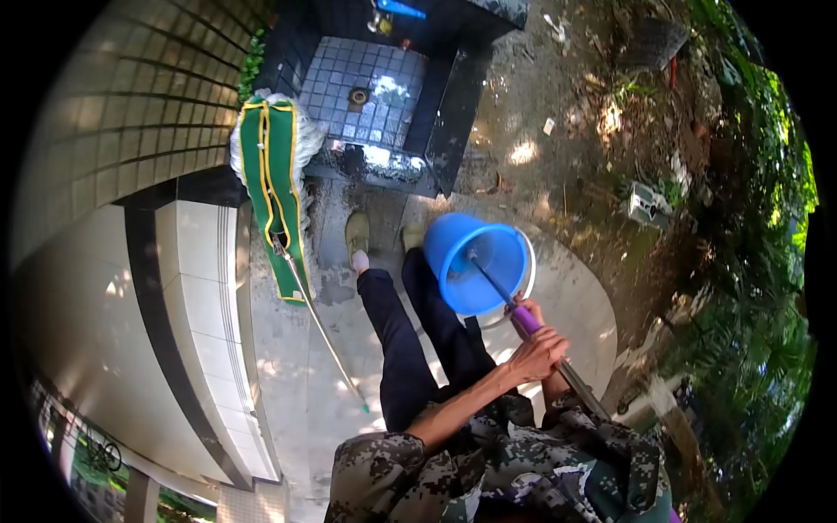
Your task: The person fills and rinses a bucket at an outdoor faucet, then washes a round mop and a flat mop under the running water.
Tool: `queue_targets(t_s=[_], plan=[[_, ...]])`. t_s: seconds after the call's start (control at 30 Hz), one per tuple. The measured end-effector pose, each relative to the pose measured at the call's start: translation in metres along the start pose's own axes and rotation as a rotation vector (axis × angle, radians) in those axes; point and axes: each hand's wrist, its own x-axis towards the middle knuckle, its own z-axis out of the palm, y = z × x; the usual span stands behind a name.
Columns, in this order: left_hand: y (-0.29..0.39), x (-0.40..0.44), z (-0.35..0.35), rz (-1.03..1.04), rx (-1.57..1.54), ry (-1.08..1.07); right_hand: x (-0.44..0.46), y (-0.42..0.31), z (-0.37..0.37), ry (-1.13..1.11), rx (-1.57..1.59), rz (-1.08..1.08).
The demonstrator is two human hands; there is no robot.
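Resting left of centre, the green mop [251, 157] lies beside the sink [458, 109], perhaps put there to keep it out of your way. The sink fills the upper centre. Your shoes [357, 232] stand just below it, apart for balance, it seems. At the centre is the bucket [443, 237], its mouth facing you, probably so the pole [497, 285] can go straight in; what is on the pole's lower end is too small to tell. Right of centre, your right hand [528, 309] wraps the pole nearer the bucket and your left hand [539, 351] clasps it nearer your body, likely for steadiness.
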Motion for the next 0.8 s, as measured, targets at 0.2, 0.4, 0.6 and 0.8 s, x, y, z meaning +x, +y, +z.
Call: queue_targets(t_s=[0.2, 0.4, 0.6, 0.8], plan=[[0.006, 0.056, 0.007, -0.09, 0.011, 0.159, -0.009, -0.02, -0.005, -0.014, 0.179, 0.083], [0.059, 0.1, -0.061, -0.363, -0.019, 0.487, -0.026, -0.056, 0.006, -0.001, 0.383, 0.082], [0.106, 0.086, -0.126, -0.279, -0.02, 0.709, 0.016, 0.051, -0.066, 0.253, 0.112, 0.047], [0.137, 0.119, -0.113, -0.306, -0.275, 0.972, 0.042, -0.071, -0.017, 0.321, 0.466, -0.04]])
